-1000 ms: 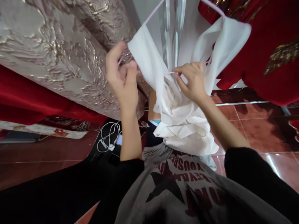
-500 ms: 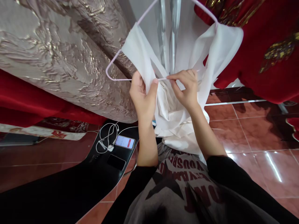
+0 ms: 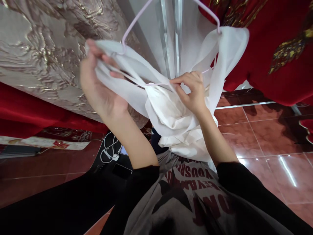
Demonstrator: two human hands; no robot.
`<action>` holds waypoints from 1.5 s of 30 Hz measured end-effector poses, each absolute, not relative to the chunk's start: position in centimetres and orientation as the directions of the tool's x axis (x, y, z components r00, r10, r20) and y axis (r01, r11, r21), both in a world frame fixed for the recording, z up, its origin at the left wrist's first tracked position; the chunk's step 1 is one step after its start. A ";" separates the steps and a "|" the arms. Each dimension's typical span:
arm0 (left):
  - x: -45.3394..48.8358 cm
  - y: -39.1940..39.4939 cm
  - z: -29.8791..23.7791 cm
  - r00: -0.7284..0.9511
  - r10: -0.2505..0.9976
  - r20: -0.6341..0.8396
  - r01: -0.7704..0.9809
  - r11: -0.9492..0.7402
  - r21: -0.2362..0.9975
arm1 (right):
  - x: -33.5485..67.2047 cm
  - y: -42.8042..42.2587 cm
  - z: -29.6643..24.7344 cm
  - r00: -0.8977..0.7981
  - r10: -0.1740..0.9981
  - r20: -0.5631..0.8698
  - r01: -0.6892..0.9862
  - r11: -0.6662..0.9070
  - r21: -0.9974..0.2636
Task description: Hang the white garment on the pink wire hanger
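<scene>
A white sheer garment [image 3: 176, 114] hangs on a pale pink wire hanger [image 3: 133, 24] in front of me. My left hand [image 3: 97, 85] is closed on the garment's left edge, pulled out over the hanger's left corner. My right hand [image 3: 192, 89] pinches the hanger's lower bar together with the white cloth at the middle. The bunched lower folds of the garment hang down against my grey printed shirt [image 3: 193, 192].
A silver-gold embossed fabric [image 3: 49, 58] hangs at the left, red embroidered cloth [image 3: 276, 49] at the right. A shiny metal pole [image 3: 177, 36] stands behind the hanger. Below, white earphones [image 3: 109, 151] and a dark phone [image 3: 122, 170] lie on a black surface above red floor tiles [image 3: 264, 137].
My left hand has moved from the middle of the hanger bar up and left, drawing the garment's edge over the hanger's left corner. The right hand has stayed at the bar.
</scene>
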State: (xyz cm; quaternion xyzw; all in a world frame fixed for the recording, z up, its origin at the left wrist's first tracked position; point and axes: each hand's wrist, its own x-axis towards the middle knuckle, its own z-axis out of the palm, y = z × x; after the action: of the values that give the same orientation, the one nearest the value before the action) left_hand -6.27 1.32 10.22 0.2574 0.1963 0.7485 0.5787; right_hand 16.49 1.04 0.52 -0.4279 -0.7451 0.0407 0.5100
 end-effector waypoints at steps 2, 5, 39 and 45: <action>-7.5 1.1 8.0 -0.285 0.934 0.214 -0.795 -0.355 0.492 | 16.2 1.2 0.3 -0.102 0.682 0.724 0.610 0.618 -0.496; -7.3 0.3 4.2 -0.504 0.856 0.112 -0.656 -0.464 0.595 | 15.4 1.2 0.0 -0.095 0.684 0.723 0.615 0.611 -0.498; -0.5 -0.5 2.9 -0.232 0.961 0.151 -0.585 -0.262 0.767 | 20.3 -2.5 -0.2 0.433 0.772 0.466 0.330 0.345 -0.879; -0.5 0.0 1.9 -0.246 0.945 0.218 -0.598 -0.325 0.733 | 19.9 -2.7 1.3 0.284 0.845 0.452 0.320 0.361 -0.876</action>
State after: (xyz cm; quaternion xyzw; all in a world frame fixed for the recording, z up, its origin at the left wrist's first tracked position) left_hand -0.51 0.04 1.90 0.3294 0.2630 0.7442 0.5182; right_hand 19.95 -2.67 1.32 -0.5222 -0.5579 0.2160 0.6078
